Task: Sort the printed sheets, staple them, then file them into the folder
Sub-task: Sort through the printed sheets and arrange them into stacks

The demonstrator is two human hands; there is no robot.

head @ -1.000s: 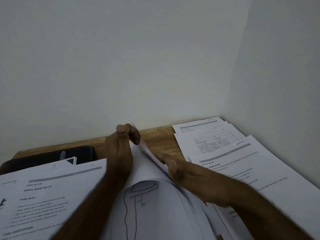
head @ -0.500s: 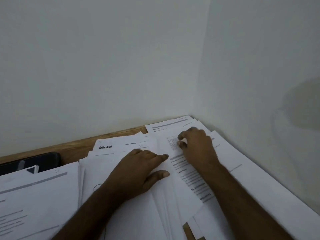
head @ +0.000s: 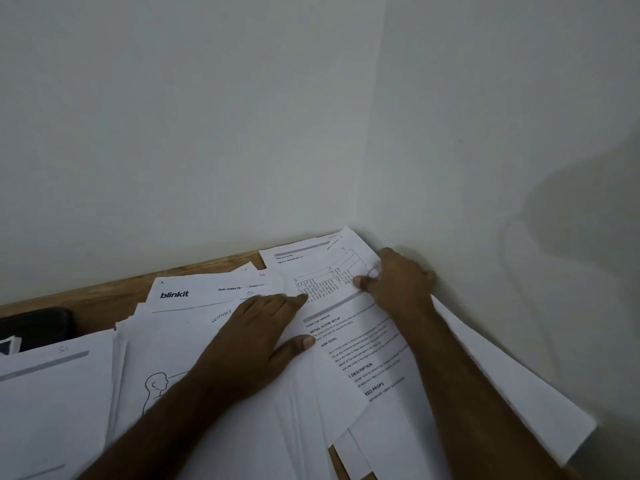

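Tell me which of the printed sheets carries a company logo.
The blinkit sheet, at the far edge of the middle pile, beyond the left hand. It alone shows a bold logo; the others carry text, a table or a drawing.

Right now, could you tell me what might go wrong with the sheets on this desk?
The left hand presses flat on fanned, overlapping sheets; sliding it could mix the sections. The right hand works the table sheet in the wall corner, where it might crease. No stapler or folder is visible, so reaching for them may disturb the piles.
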